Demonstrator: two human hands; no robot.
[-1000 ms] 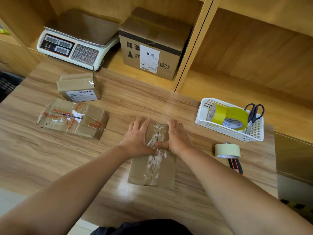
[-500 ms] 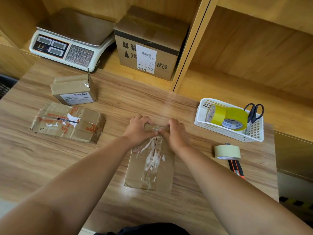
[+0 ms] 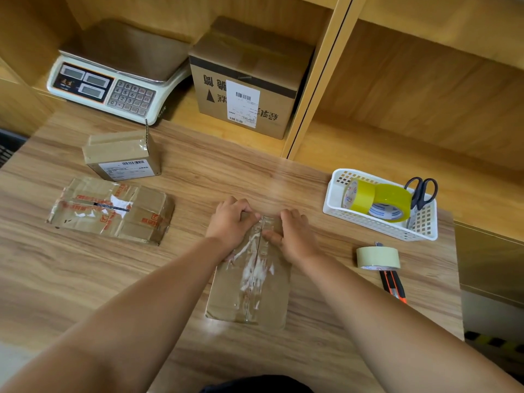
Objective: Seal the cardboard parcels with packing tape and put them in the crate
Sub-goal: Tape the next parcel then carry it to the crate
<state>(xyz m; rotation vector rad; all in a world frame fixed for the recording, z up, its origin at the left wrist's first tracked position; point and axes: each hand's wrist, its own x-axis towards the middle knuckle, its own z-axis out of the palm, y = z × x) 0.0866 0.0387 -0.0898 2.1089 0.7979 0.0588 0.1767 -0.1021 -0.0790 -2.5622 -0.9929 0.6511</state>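
Left hand [image 3: 231,221] and right hand [image 3: 296,236] both clamp the far end of the flat brown cardboard parcel [image 3: 226,296], fingers curled over its far edge, right thumb lying on the clear tape strip [image 3: 256,275] down its middle. Parcel sits at the centre of the wood-grain table [image 3: 85,279], beige tape roll [image 3: 378,258] to its right.

Matt brown cardboard parcel [image 3: 249,290] under glossy, wrinkled clear tape [image 3: 256,268] (white glare patches), on a smooth wood-grain table [image 3: 71,279]; white plastic basket [image 3: 368,225].
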